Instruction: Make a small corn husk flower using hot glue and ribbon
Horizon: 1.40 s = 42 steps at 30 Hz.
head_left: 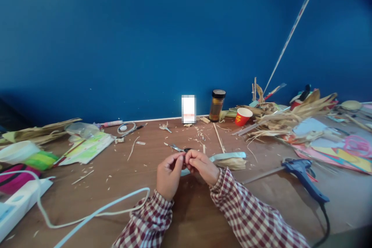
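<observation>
My left hand and my right hand meet over the middle of the brown table, fingertips pinched together. Whatever lies between the fingers is too small and too covered to make out. Just beyond them, a pair of scissors rests on the table, its dark handle partly behind my right hand. A pale blue strip lies by a piece of dry husk, right of my right hand. Another pale blue bit shows beneath my fingers.
To the right lie a blue glue gun, a heap of dry corn husks and a red paper cup. A dark-lidded jar stands by the wall. At left, a white cable loops from a power strip. Scraps litter the table.
</observation>
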Each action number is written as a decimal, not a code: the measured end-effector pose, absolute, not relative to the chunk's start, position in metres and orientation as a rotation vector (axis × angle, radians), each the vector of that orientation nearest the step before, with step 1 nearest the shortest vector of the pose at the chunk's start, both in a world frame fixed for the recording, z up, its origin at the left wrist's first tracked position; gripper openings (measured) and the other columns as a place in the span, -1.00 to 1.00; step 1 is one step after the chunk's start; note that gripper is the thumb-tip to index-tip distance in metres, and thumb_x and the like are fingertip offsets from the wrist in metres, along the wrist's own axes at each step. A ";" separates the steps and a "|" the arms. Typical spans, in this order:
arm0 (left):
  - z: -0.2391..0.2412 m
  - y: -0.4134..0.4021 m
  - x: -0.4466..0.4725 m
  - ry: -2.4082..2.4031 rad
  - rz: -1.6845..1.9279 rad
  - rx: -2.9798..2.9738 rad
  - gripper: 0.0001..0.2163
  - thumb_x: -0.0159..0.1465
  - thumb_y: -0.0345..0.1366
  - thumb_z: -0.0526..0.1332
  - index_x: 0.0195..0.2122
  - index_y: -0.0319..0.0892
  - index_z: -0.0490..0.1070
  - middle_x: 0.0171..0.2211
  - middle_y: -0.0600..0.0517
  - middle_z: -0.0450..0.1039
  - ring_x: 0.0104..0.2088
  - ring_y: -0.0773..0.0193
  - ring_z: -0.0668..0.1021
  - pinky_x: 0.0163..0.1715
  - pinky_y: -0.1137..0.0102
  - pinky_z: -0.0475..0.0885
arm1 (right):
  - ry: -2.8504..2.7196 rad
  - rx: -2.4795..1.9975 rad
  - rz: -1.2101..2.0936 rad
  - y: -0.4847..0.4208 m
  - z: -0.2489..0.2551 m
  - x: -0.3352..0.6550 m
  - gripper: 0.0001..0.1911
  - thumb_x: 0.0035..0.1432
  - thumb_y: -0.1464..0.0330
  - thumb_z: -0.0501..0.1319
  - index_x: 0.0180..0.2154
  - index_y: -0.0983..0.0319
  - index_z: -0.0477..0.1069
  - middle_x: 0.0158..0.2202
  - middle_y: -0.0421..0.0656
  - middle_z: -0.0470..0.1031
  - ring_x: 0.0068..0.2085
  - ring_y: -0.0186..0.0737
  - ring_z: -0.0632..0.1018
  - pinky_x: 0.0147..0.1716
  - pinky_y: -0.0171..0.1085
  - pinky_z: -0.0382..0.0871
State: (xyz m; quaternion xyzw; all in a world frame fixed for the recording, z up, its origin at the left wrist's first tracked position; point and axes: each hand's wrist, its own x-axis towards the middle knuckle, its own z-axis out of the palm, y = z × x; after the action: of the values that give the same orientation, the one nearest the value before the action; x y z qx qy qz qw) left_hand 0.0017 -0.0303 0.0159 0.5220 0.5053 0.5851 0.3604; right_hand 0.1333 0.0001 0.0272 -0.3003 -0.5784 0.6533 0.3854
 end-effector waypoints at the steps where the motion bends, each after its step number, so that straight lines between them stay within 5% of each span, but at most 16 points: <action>1: 0.017 -0.031 0.002 1.306 1.528 1.380 -0.80 0.15 -0.24 0.17 -0.28 -0.19 0.51 -0.36 -0.03 0.52 -0.36 0.26 0.52 -0.32 0.39 0.44 | -1.493 -0.778 1.612 -0.001 0.028 0.133 -0.93 0.01 0.44 0.02 -0.47 0.26 0.24 -0.63 -0.32 0.21 -0.61 -0.46 0.24 -0.61 -0.44 0.11; 12: 0.022 -0.030 -0.001 1.401 1.696 1.573 -0.92 0.07 -0.30 0.25 -0.44 -0.16 0.52 -0.42 0.01 0.48 -0.36 0.28 0.51 -0.33 0.40 0.43 | -1.584 -0.894 1.345 -0.006 0.026 0.128 -0.81 0.10 0.32 0.13 -0.31 0.27 0.45 -0.54 -0.22 0.43 -0.54 -0.38 0.42 -0.54 -0.38 0.32; 19: 0.011 -0.025 0.000 1.291 1.698 1.133 -0.76 0.10 -0.20 0.20 -0.24 -0.19 0.49 -0.31 -0.03 0.52 -0.38 0.27 0.54 -0.38 0.39 0.48 | -2.046 -0.837 0.420 -0.008 0.029 0.135 -0.64 0.22 0.45 -0.05 0.02 0.16 0.32 -0.13 -0.10 0.45 -0.10 -0.23 0.42 -0.10 -0.23 0.31; 25: 0.013 -0.024 -0.001 1.231 1.651 0.991 -0.69 0.05 -0.20 0.26 -0.20 -0.22 0.49 -0.28 -0.08 0.55 -0.31 0.19 0.56 -0.28 0.29 0.48 | -2.302 -0.996 -0.125 -0.006 0.028 0.142 -0.56 0.24 0.43 -0.04 0.14 0.11 0.13 -0.09 -0.07 0.40 -0.13 -0.23 0.41 -0.16 -0.27 0.34; 42: 0.021 -0.024 -0.004 1.113 1.639 0.835 -0.72 -0.03 -0.28 0.33 -0.26 -0.24 0.51 -0.36 -0.04 0.57 -0.38 0.26 0.57 -0.29 0.33 0.50 | -2.365 -0.965 -0.261 -0.004 0.028 0.142 -0.56 0.24 0.42 -0.05 0.15 0.12 0.12 0.09 -0.08 0.27 0.03 -0.16 0.31 -0.02 -0.17 0.27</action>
State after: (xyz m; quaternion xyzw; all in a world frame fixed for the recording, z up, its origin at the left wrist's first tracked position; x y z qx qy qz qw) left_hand -0.0038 -0.0237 0.0212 0.3417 0.4552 0.6704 0.4759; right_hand 0.1421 -0.0041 0.0278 -0.3606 -0.8834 -0.0977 0.2830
